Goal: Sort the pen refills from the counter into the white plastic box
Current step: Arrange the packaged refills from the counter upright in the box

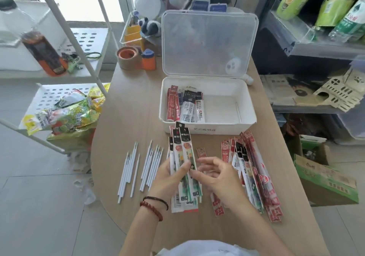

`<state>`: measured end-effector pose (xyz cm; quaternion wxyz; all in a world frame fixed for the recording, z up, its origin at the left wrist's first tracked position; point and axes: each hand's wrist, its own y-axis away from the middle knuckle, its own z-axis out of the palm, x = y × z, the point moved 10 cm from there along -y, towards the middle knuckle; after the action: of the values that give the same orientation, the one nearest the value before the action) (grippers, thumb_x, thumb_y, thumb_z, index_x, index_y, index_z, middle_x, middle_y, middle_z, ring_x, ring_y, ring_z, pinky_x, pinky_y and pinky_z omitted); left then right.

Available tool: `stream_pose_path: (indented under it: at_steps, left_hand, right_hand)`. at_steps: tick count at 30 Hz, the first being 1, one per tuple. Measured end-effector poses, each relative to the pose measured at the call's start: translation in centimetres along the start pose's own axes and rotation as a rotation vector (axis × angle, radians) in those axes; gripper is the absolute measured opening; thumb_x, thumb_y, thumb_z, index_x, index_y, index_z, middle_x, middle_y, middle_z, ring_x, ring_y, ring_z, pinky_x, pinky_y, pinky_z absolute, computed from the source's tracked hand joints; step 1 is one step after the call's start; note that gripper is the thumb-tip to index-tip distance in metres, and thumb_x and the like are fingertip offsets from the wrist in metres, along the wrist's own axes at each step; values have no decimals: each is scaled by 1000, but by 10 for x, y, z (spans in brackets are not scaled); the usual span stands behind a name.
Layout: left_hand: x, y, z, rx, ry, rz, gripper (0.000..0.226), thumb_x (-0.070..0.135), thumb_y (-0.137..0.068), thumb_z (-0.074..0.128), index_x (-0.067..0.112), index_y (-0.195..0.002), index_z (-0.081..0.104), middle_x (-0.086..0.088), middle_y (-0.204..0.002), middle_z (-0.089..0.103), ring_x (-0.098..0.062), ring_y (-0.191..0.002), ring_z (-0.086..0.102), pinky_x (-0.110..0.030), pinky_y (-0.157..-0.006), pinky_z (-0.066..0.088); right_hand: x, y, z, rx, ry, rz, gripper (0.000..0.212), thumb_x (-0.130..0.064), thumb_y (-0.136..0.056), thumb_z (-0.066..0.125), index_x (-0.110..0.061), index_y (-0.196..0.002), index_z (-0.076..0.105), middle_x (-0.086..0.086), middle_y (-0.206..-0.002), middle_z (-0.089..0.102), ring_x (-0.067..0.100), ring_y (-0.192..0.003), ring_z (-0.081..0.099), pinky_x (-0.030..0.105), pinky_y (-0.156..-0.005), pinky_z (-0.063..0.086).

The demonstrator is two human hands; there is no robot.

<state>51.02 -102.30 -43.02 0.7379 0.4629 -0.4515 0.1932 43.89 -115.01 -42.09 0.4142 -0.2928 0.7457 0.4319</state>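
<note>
Nearest me, at 6 o'clock, my left grip (167, 178) is clenched around a fan of packaged refills (182, 151) whose tops point toward 12 o'clock. My right grip (221, 178) meets the fan's edge with its fingertips (199, 175); whether it pinches, I cannot tell. On the surface (134, 113), loose white refills (138, 168) lie at 9 o'clock of the hands and a red packet pile (256, 176) at 3 o'clock. At 12 o'clock stands the white plastic box (207, 126), lid (209, 44) raised, with more packets (183, 105) in its left half.
</note>
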Motion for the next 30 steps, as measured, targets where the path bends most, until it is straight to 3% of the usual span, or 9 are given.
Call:
stream_pose_path:
  at_steps: [2, 6, 10, 13, 17, 20, 25, 28, 30]
  left_hand:
    - [11, -1, -2, -13, 23, 37, 16, 14, -89, 58, 11, -105, 61, -9, -89, 73, -20, -72, 72, -28, -56, 56]
    - [45, -14, -6, 8, -78, 124, 17, 18, -89, 59, 13, -105, 61, -7, -93, 72, -19, -76, 71, -27, -58, 57]
    - [78, -36, -5, 55, -217, 218, 10, 22, -91, 56, 22, -101, 58, 1, -96, 69, -12, -82, 68, -21, -63, 57]
    - [98, -60, -3, 57, -251, 282, 21, 24, -90, 58, 16, -110, 59, 1, -102, 69, -14, -90, 69, -32, -76, 58]
    - [135, -96, -1, 59, -362, 418, 20, 22, -90, 59, 16, -109, 57, 3, -104, 68, -11, -93, 66, -30, -80, 55]
    - [157, -123, -5, 97, -416, 474, 19, 23, -90, 60, 15, -106, 57, 7, -96, 68, -3, -82, 67, -25, -74, 56]
    - [159, -145, -17, 220, -420, 523, 24, 29, -87, 63, 11, -103, 58, -1, -88, 70, -15, -77, 68, -37, -70, 58]
    - [158, -138, -20, 320, -403, 605, 15, 28, -88, 63, 16, -96, 57, 1, -79, 68, -6, -61, 62, -21, -58, 54]
    - [158, -139, -22, 354, -397, 627, 8, 28, -88, 63, 23, -90, 57, -1, -74, 67, -9, -57, 59, -22, -54, 51]
  right_hand:
    - [-3, -4, 5, -26, -41, 16, 41, -45, -67, 82, -34, -103, 66, -12, -92, 72, 2, -85, 68, 30, -70, 61]
    - [-34, -16, 5, -27, -59, -67, 25, -36, -74, 80, -25, -94, 70, -11, -85, 74, 3, -78, 69, 20, -62, 56]
    - [-62, -36, -3, 12, 7, -135, 18, -36, -76, 79, -23, -83, 70, -8, -79, 73, 6, -74, 69, 26, -67, 58]
    - [-81, -55, -19, 94, -16, -193, 17, -31, -78, 78, -20, -78, 65, -2, -81, 74, 11, -78, 71, 26, -72, 57]
    - [-101, -85, -53, 280, 20, -241, 19, -25, -77, 78, -16, -72, 62, 0, -77, 72, 14, -74, 68, 26, -68, 55]
    - [-106, -115, -73, 373, 146, -211, 21, -24, -78, 74, -9, -75, 60, -1, -75, 67, 10, -67, 61, 17, -56, 44]
    - [-87, -152, -65, 347, 377, -154, 20, -25, -81, 70, -11, -75, 57, 1, -73, 65, 13, -62, 59, 17, -49, 39]
    - [-85, -157, -53, 332, 579, -178, 18, -26, -82, 65, -18, -72, 53, -3, -66, 60, 11, -55, 52, 23, -46, 40]
    - [-87, -159, -55, 355, 584, -189, 13, -27, -84, 65, -19, -83, 55, -5, -74, 63, 7, -56, 53, 20, -46, 40]
